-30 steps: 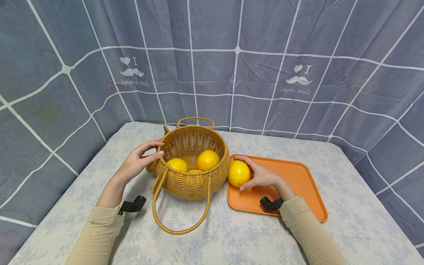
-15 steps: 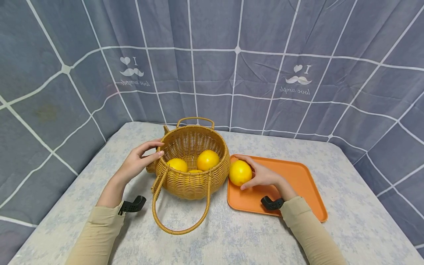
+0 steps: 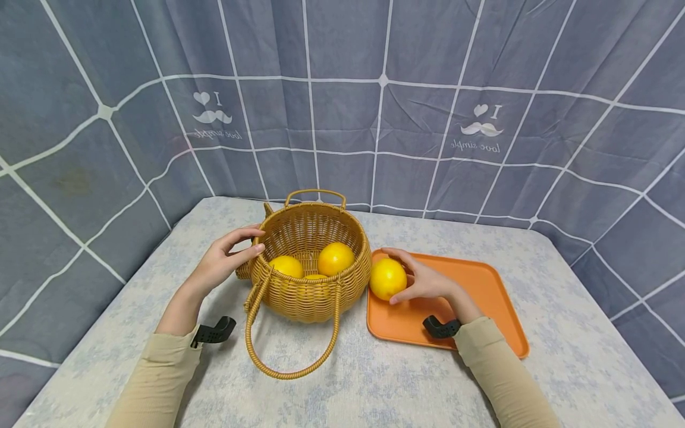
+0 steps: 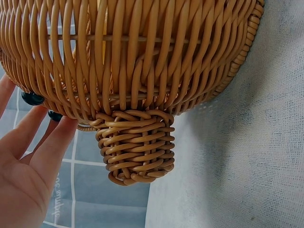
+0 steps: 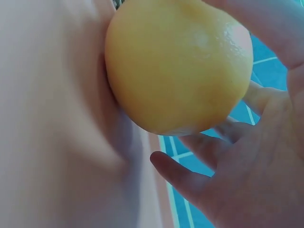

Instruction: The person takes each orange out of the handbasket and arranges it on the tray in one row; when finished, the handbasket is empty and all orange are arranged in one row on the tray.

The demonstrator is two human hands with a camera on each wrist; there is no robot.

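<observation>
A woven wicker basket stands on the table with several oranges inside, one mostly hidden by its front wall. My left hand rests on its left rim, fingertips at the edge. In the left wrist view, the fingers lie against the weave, beside a stubby woven beak and black round buttons. My right hand is spread loosely around another orange, which sits on the left end of an orange tray. A narrow gap shows above the fruit, below the fingers.
The basket's long handle hangs toward the front, and the other handle stands up at the back. A patterned cloth covers the table. Grey-blue curtains with white lines close off the back and sides.
The orange on the tray has shifted slightly right with my right hand. That hand's fingers have since loosened a little from the fruit. My left hand and the basket have stayed still.
</observation>
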